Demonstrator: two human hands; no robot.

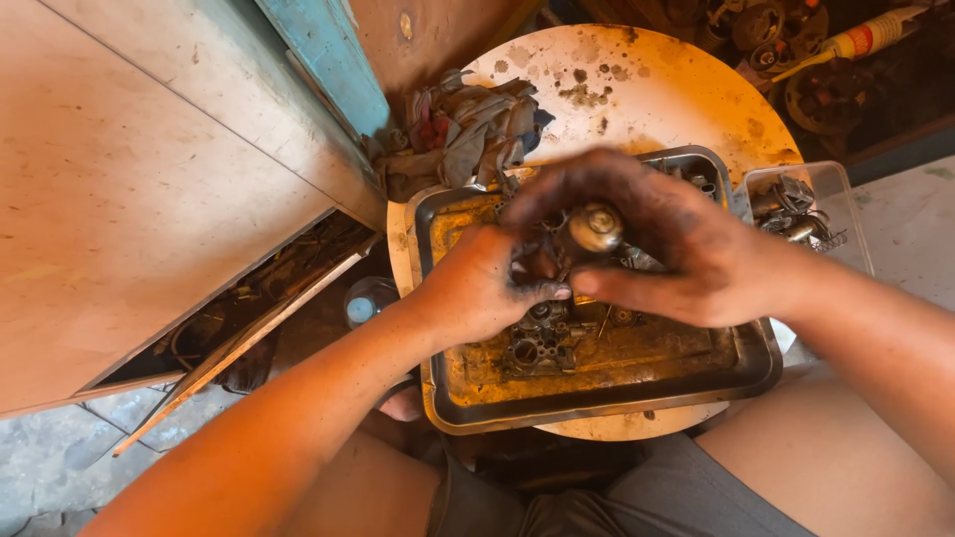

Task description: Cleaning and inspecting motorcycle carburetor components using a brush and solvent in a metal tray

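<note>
Both hands grip one small metal part [595, 227] above the tray [756, 368]; left hand [487, 283] below-left, right hand [676, 249] closed over it.

Two hands: left hand [484, 285], right hand [662, 239]; one metal tray [597, 393]; one round table [686, 94]; one rag bundle [458, 134]; one clear plastic box [836, 184]

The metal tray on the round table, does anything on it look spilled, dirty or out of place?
Yes. The metal tray has a yellowish-brown film pooled over its bottom, with a grimy carburetor body lying in it. The round table is speckled with dark stains, a crumpled rag lies at its edge, and both hands are smeared black.
</note>
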